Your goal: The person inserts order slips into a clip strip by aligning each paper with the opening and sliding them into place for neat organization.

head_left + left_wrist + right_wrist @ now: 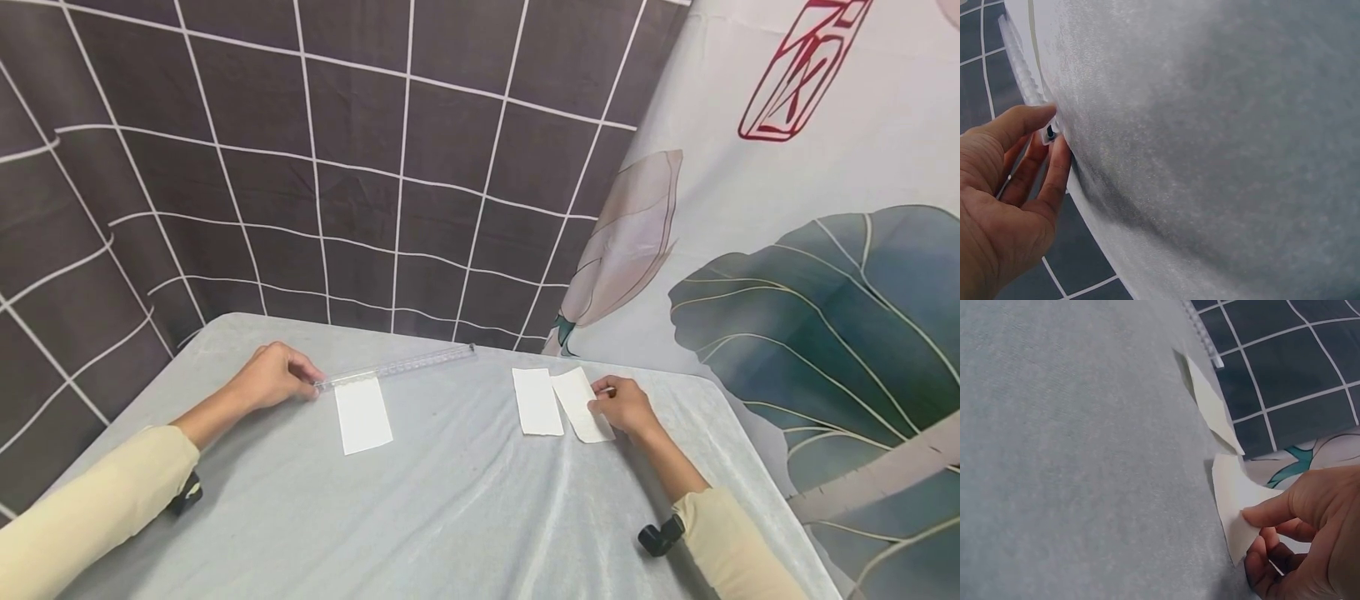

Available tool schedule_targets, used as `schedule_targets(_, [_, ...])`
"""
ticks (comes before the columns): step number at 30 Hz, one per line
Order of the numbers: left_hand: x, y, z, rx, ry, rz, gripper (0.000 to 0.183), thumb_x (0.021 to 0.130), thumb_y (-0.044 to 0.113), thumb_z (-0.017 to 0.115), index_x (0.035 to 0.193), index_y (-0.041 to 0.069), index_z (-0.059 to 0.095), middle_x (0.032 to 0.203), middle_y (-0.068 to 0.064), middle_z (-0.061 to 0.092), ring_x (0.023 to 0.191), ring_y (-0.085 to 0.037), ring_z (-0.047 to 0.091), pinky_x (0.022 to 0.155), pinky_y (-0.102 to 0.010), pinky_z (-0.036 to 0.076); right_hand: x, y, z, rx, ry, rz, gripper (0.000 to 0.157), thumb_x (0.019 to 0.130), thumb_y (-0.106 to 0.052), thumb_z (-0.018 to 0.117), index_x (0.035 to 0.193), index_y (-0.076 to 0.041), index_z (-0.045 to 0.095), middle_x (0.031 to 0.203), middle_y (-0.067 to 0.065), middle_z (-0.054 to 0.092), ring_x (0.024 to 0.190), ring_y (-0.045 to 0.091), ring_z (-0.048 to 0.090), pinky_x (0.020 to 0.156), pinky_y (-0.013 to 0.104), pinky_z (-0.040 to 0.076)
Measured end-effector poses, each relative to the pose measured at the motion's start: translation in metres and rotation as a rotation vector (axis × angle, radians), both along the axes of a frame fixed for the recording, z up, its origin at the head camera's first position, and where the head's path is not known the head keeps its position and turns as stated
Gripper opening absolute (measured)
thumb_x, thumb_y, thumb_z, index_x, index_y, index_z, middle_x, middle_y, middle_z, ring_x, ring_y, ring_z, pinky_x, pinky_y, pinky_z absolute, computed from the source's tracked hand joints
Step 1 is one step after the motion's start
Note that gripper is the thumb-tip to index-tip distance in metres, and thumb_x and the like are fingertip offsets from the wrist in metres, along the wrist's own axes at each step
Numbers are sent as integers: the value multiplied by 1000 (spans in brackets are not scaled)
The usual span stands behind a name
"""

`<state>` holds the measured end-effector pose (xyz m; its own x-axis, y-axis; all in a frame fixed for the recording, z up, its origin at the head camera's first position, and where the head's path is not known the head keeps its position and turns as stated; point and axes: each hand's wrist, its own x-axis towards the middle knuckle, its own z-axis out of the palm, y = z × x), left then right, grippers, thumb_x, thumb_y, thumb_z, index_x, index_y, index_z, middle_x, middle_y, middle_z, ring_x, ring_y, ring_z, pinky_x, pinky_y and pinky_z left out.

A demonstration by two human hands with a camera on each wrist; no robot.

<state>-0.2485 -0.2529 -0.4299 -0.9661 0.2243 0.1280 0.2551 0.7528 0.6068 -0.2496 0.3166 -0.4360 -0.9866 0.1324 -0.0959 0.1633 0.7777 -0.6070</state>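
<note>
My left hand (273, 379) pinches the near end of a long clear plastic tube (405, 365). In the left wrist view the thumb lies over the tube (1022, 75) and the fingers are below its end, where a small dark spot shows. The tube slants across the top edge of a white paper slip (365, 417). With thumb and fingers, my right hand (624, 407) holds the right edge of another paper slip (579, 404). That paper (1230, 497) bends upward in the right wrist view. Just left of it lies a further white slip (537, 402).
A pale grey cloth with soft creases covers the table (450, 517). Behind the table's far edge hangs a dark curtain (360, 200) with a white grid. A white curtain with a leaf print (832, 308) hangs on the right.
</note>
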Motion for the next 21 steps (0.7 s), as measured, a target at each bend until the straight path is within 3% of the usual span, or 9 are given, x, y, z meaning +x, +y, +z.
schedule_targets(5, [0, 0, 0, 3, -7, 0, 21, 70, 10, 91, 91, 12, 84, 84, -2, 80, 78, -11, 65, 69, -23, 49, 0, 2, 4, -24, 9, -16, 31, 90, -9, 65, 116, 6, 68, 95, 14, 68, 87, 25, 59, 70, 30, 44])
schedule_targets(18, [1, 1, 1, 3, -8, 3, 21, 71, 10, 90, 91, 11, 84, 83, -2, 80, 78, -11, 65, 69, -23, 49, -6, 8, 4, -49, -29, -44, 31, 96, -12, 59, 119, 7, 65, 113, 23, 66, 100, 32, 60, 83, 39, 49])
schedule_targets(21, [2, 1, 2, 6, -9, 1, 21, 71, 9, 90, 91, 10, 84, 84, -3, 80, 78, -12, 65, 69, -23, 49, -8, 11, 5, -53, -34, -38, 32, 95, -13, 59, 119, 7, 64, 114, 23, 66, 100, 32, 60, 80, 36, 48])
